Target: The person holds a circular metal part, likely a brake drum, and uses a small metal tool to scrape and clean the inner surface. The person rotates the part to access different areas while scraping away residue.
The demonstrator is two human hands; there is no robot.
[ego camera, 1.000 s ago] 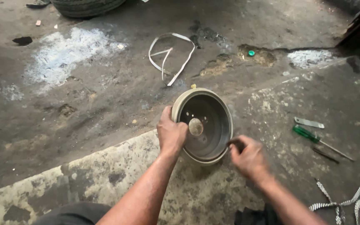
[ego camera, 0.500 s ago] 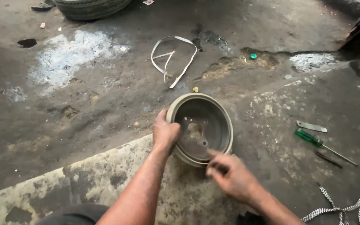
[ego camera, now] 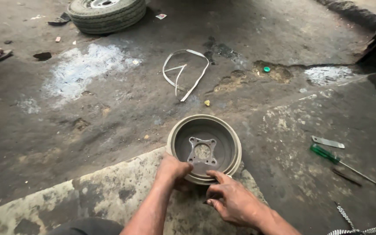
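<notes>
A round metal brake drum lies open side up on the stained concrete floor, its bolt-hole plate showing inside. My left hand grips the drum's near rim, fingers curled over the edge. Just to the right, my right hand rests by the near rim with an extended finger touching it and the other fingers bent; whether it holds some small thing I cannot tell.
A green-handled screwdriver and a flat metal strip lie to the right. A bent white strap lies beyond the drum, a tyre at the far top, a patterned cord at bottom right.
The drum went from tilted on edge to lying flat, open side up. My right hand moved from its right rim to the near rim. The view shifted slightly.
</notes>
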